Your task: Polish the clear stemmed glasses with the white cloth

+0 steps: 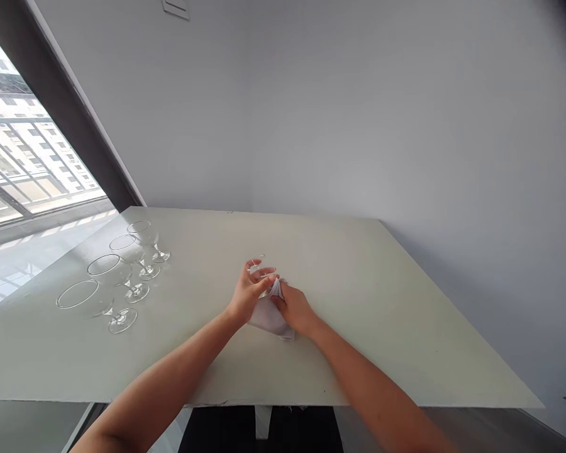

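Note:
In front of me, over the near middle of the table, my left hand curls its fingers round a clear glass, most likely a stemmed one like those on the table. Only a few bright edges of it show between the fingers. My right hand is closed on a pale cloth, pressing a bunched part of it against the glass beside my left thumb. The rest of the cloth hangs below both hands, its lower corner close to the tabletop. How much of the glass the cloth covers is hidden.
Several clear stemmed glasses stand in a row on the left side of the pale table. Grey walls rise behind and to the right. A window is at the left. The table's front edge lies under my forearms.

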{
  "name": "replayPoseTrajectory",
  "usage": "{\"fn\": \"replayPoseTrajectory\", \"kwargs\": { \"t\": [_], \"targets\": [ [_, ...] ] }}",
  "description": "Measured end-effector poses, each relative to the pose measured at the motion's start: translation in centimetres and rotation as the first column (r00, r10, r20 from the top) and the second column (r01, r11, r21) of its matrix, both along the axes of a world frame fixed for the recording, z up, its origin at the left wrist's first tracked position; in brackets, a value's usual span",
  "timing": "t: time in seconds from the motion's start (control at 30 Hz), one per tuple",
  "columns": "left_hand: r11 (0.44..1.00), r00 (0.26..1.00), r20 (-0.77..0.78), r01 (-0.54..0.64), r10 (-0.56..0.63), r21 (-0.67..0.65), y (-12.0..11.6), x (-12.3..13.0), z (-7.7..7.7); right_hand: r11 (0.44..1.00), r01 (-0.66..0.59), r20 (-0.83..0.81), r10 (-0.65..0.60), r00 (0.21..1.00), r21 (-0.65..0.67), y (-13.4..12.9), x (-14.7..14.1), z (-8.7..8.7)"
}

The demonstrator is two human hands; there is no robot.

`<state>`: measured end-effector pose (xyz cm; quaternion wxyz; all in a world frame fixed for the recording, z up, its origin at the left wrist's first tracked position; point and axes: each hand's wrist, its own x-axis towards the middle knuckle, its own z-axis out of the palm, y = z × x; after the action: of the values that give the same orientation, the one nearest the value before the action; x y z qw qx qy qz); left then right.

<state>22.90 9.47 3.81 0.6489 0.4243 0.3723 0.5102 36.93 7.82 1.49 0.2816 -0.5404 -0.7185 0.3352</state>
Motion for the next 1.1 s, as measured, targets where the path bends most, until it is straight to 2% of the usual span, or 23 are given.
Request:
{"fn": "replayPoseTrajectory", "kwargs": {
  "t": [0.07, 0.13, 0.27, 0.3, 0.33, 0.4, 0.47, 0.53, 0.57, 0.63, 0.7, 0.73, 0.8, 0.87, 0.93, 0.97, 1.03, 1.1],
  "targets": [
    [0.999, 0.999, 0.017, -0.047, 0.047, -0.013, 0.0, 0.1, -0.1, 0.987, 0.019, 0.173, -0.047, 0.984, 0.157, 0.0, -0.1, -0.2],
    [0.996, 0.995, 0.039, -0.088, 0.088, -0.021, 0.2, 0.0, -0.1, 0.963, 0.008, 0.214, -0.068, 0.974, 0.268, 0.0, 0.3, -0.5],
    [0.978, 0.974, 0.104, -0.194, 0.201, -0.07, 1.8, -1.4, -0.1, 0.894, 0.172, 0.074, -0.221, 0.972, 0.413, 0.6, 2.3, -0.6],
    [0.973, 0.968, 0.116, -0.214, 0.223, -0.087, 2.2, -1.8, -0.1, 0.881, 0.191, 0.026, -0.224, 0.974, 0.433, 0.7, 2.8, -0.5],
    [0.969, 0.963, 0.128, -0.224, 0.236, -0.103, 2.6, -2.2, -0.1, 0.875, 0.165, -0.006, -0.183, 0.983, 0.454, 0.8, 3.2, -0.2],
    [0.968, 0.963, 0.14, -0.211, 0.229, -0.133, 3.1, -2.7, -0.1, 0.87, 0.012, 0.008, -0.019, 1.0, 0.493, 0.7, 3.4, 0.4],
    [0.98, 0.98, 0.141, -0.117, 0.14, -0.161, 3.1, -2.8, -0.1, 0.861, -0.156, 0.084, 0.132, 0.988, 0.485, 0.4, 2.8, 0.8],
    [0.983, 0.988, 0.155, 0.01, 0.019, -0.185, 2.8, -2.6, -0.1, 0.879, -0.228, 0.097, 0.207, 0.974, 0.419, -0.1, 2.1, 0.8],
    [0.978, 0.985, 0.171, 0.069, -0.035, -0.196, 2.6, -2.4, -0.1, 0.895, -0.236, 0.054, 0.233, 0.971, 0.379, -0.2, 1.8, 0.7],
    [0.965, 0.97, 0.224, 0.146, -0.096, -0.219, 2.3, -2.1, -0.1, 0.932, -0.221, -0.126, 0.266, 0.956, 0.288, -0.5, 1.3, 0.3],
    [0.954, 0.95, 0.291, 0.186, -0.114, -0.235, 2.1, -1.8, -0.1, 0.975, -0.149, -0.389, 0.204, 0.898, 0.168, -0.5, 0.9, 0.0],
    [0.954, 0.94, 0.325, 0.189, -0.108, -0.232, 2.0, -1.7, 0.0, 0.991, -0.103, -0.527, 0.135, 0.839, 0.089, -0.5, 0.7, -0.1],
    [0.966, 0.924, 0.376, 0.156, -0.069, -0.205, 1.9, -1.4, 0.1, 0.994, -0.048, -0.754, -0.044, 0.655, -0.1, -0.5, 0.1, -0.2],
    [0.984, 0.922, 0.386, 0.082, -0.015, -0.157, 1.7, -1.2, 0.2, 0.956, -0.102, -0.866, -0.199, 0.459, -0.274, -0.5, -0.8, -0.3],
    [0.996, 0.931, 0.365, -0.001, 0.033, -0.087, 1.7, -1.1, 0.4, 0.892, -0.218, -0.884, -0.307, 0.353, -0.397, -0.7, -1.5, -0.5],
    [0.998, 0.934, 0.353, -0.036, 0.05, -0.046, 1.7, -1.2, 0.5, 0.86, -0.267, -0.878, -0.337, 0.341, -0.434, -0.7, -1.8, -0.6],
    [0.996, 0.941, 0.333, -0.082, 0.068, 0.028, 1.7, -1.3, 0.6, 0.828, -0.308, -0.862, -0.351, 0.366, -0.468, -0.8, -2.1, -0.9],
    [0.991, 0.948, 0.306, -0.114, 0.086, 0.075, 1.8, -1.6, 0.8, 0.845, -0.272, -0.839, -0.314, 0.444, -0.46, -0.7, -2.0, -1.0]
  ]
}}
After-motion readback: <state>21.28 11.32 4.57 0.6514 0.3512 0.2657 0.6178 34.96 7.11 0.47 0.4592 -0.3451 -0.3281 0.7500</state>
